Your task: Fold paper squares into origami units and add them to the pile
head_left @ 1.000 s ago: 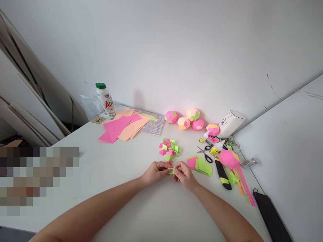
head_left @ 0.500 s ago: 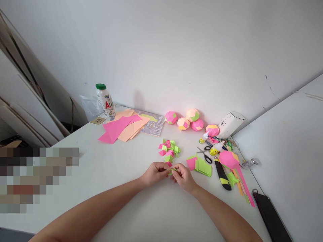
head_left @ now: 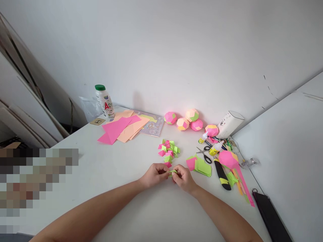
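Observation:
Between my two hands is a small piece of green paper (head_left: 172,171), partly hidden by fingers. My left hand (head_left: 155,174) pinches its left side between thumb and forefinger. On the other side, my right hand (head_left: 183,178) grips the same paper with bent fingers. Just beyond my fingertips lies a cluster of small folded pink and green paper pieces (head_left: 169,149). To the right of my right hand rest a stack of green paper squares (head_left: 203,167) and a pink square (head_left: 191,164).
Scissors (head_left: 206,154), glue bottles (head_left: 215,148) and a black-yellow utility knife (head_left: 222,174) lie at the right. Faceted paper balls (head_left: 182,124) sit along the wall. Pink and peach sheets (head_left: 113,129) and a white bottle (head_left: 105,102) stand at the left. A dark phone-like slab (head_left: 270,215) lies lower right.
Both hands stay in nearly the same place. Their fingers have shifted slightly on the green paper, which now looks flatter and narrower. The view has moved a little.

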### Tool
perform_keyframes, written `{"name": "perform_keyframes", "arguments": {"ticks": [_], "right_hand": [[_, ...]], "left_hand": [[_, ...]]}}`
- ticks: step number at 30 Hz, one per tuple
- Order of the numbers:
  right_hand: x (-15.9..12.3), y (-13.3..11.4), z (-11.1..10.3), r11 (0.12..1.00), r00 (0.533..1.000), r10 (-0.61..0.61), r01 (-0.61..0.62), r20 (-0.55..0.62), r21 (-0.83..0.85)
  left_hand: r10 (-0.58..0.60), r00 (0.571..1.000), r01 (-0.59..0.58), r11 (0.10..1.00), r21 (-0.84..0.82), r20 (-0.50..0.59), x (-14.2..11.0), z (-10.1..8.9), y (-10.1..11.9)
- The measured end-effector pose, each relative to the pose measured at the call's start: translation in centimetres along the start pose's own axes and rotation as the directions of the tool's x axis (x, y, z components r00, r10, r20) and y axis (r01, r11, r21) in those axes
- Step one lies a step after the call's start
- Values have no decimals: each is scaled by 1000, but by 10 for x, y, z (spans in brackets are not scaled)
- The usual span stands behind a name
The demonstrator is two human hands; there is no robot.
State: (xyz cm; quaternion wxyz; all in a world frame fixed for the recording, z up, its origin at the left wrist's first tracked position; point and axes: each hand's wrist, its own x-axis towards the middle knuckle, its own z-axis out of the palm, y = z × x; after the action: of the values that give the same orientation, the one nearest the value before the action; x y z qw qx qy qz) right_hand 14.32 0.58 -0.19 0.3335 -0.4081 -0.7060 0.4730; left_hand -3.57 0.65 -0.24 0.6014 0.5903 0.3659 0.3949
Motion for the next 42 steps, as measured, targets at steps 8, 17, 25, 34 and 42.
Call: {"name": "perform_keyframes", "arguments": {"ticks": [8,17,25,34,42], "right_hand": [[0,-2,0,999,999,32,-32,-17,-16],[0,0,-3,995,998,60,-60,1,73],[1,-3,-3,998,999,53,-53,9,46],[0,2,-4,995,999,46,-48,27,88],[1,-2,-4,1000,998,28,-28,52,13]], "left_hand": [[-12,1000,12,998,58,-15,1,-2,-12],[-27,999,30,986,162,-20,1,0,-1],[-16,1000,10,952,307,17,-1,-1,2],[57,998,-62,927,369,23,-1,0,3],[58,998,-57,975,216,3,1,0,-2]]}}
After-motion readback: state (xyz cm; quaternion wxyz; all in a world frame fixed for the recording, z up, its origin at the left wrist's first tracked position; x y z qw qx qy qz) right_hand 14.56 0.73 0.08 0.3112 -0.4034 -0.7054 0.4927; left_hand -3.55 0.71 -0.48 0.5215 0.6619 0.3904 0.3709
